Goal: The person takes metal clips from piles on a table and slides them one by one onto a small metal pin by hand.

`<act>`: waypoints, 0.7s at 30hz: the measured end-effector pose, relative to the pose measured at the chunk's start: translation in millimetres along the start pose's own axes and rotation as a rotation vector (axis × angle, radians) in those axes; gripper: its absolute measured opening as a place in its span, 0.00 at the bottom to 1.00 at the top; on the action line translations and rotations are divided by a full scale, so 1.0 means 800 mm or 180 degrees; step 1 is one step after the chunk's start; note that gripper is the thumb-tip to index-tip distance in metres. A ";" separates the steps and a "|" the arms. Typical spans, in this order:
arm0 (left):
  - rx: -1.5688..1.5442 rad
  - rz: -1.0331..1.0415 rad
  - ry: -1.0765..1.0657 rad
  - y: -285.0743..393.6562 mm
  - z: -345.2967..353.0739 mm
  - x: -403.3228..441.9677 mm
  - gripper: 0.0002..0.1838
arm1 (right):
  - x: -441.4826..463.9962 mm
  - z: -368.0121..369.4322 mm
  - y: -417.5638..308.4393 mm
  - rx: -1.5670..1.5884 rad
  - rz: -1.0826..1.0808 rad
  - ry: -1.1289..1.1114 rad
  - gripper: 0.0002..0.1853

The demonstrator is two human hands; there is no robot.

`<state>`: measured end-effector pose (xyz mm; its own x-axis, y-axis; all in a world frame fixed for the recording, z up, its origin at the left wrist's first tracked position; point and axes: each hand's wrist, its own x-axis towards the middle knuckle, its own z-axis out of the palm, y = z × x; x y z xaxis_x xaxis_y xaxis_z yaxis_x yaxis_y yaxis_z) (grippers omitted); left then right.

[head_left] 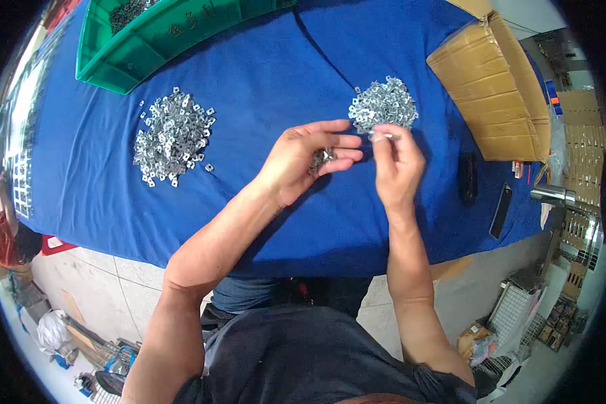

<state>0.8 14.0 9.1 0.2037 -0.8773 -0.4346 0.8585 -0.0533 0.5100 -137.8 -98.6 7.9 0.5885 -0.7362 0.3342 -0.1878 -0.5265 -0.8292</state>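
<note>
In the middle of the blue cloth, my left hand (pixel 308 156) is cupped around several small dark metal parts (pixel 322 159), its fingers pointing right. My right hand (pixel 398 167) pinches a small metal piece (pixel 386 136) between thumb and fingers, just right of my left fingertips. Right behind it lies a heap of small silvery metal pieces (pixel 386 102). A second, larger heap of similar pieces (pixel 172 138) spreads over the cloth on the left. What the pinched piece looks like in full is hidden by my fingers.
A green bin (pixel 175 34) with dark small parts stands at the back left. At the right are a cardboard box (pixel 495 87), a black object (pixel 467 176) and a flat dark phone-like item (pixel 500 211). The blue cloth (pixel 269 81) covers the table; part of a person shows at far left.
</note>
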 end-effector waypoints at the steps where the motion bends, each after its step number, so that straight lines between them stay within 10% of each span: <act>1: -0.0291 -0.0090 0.0120 0.004 -0.004 0.002 0.17 | 0.005 -0.002 0.007 -0.0057 0.0123 0.0129 0.03; 5: -0.1631 0.0220 -0.0309 0.006 -0.028 0.009 0.22 | 0.008 -0.007 0.013 -0.0175 0.0220 0.0242 0.03; 13: -0.1247 0.0122 -0.0012 -0.002 -0.015 0.007 0.23 | 0.005 0.003 0.015 0.1437 0.1258 -0.0495 0.07; 21: -0.1563 0.0070 -0.0085 0.003 -0.003 0.002 0.20 | 0.004 0.003 0.010 0.1413 0.0885 -0.0162 0.08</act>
<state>4.5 13.4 7.9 0.2176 -0.8879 -0.4053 0.9759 0.1909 0.1059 -135.5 -104.3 1.5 0.6035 -0.7950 0.0615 0.0024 -0.0754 -0.9972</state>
